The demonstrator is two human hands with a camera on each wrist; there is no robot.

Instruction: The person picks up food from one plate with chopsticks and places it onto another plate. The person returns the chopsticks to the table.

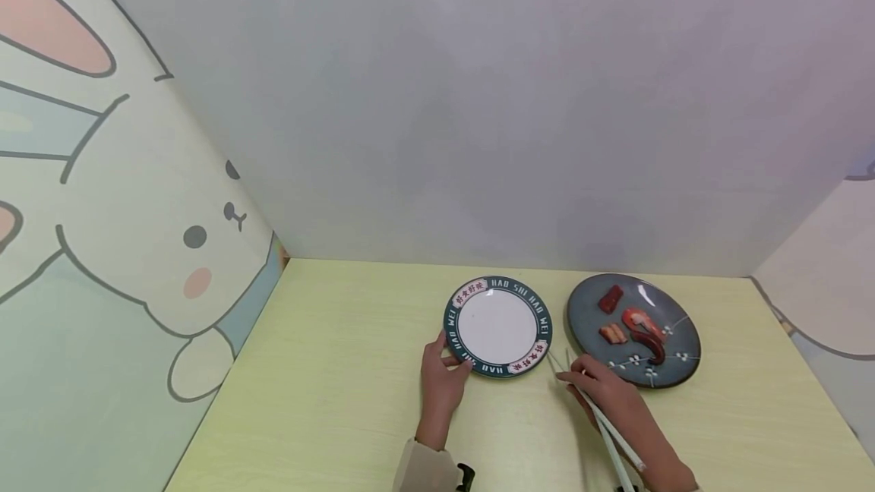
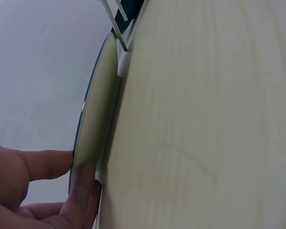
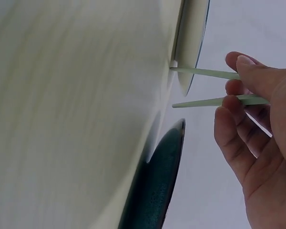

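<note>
A white plate [image 1: 497, 325] with a dark green lettered rim sits near the back of the table. My left hand [image 1: 443, 382] pinches its near left edge. In the left wrist view the thumb lies over the rim and other fingers reach beneath the plate. My right hand [image 1: 622, 405] holds a pair of pale green chopsticks [image 3: 209, 73], their tips spread apart beside the white plate's right edge. To the right, a dark blue-grey plate [image 1: 584, 317] bears a dark red piece [image 1: 611, 299], a shrimp [image 1: 641, 319], a striped orange-brown piece [image 1: 613, 334] and a curled tentacle [image 1: 652, 348].
The pale wood-grain table [image 1: 342, 370] meets a grey wall [image 1: 437, 135] behind the plates. A panel with a cartoon rabbit [image 1: 137, 211] stands along the left side, and another printed panel [image 1: 827, 287] lines the right.
</note>
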